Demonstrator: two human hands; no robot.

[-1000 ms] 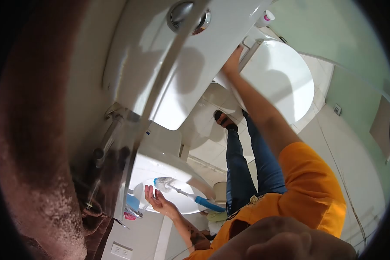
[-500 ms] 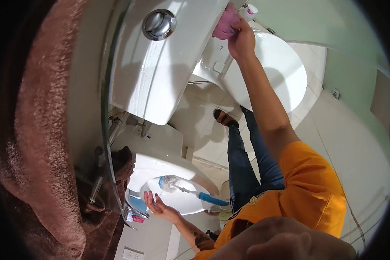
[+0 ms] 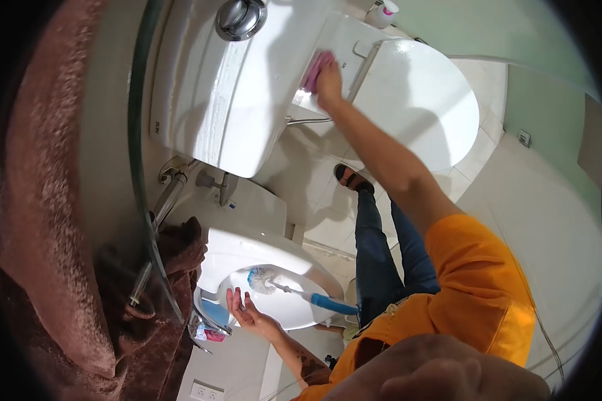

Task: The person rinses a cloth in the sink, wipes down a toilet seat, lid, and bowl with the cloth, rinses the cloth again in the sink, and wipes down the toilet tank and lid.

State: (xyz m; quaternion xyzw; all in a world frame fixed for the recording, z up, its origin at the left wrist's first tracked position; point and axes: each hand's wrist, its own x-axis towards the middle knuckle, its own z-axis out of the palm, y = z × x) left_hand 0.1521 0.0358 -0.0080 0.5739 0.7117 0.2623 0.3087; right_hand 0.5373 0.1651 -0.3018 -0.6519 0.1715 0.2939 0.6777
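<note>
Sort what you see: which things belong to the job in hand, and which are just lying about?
Probably the job:
crumpled pink cloth under the right hand
glossy white toilet

Apparently lying about:
blue-handled plastic brush
white pump bottle
fuzzy brown towel

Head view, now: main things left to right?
Brown towel → left hand, open → pink cloth in the right hand → white toilet lid → small fitting by the green panel.

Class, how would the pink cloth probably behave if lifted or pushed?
The pink cloth is probably floppy, since it bunches beneath the right hand. It seems light, as one hand holds it. It likely won't roll, being crumpled.
</note>
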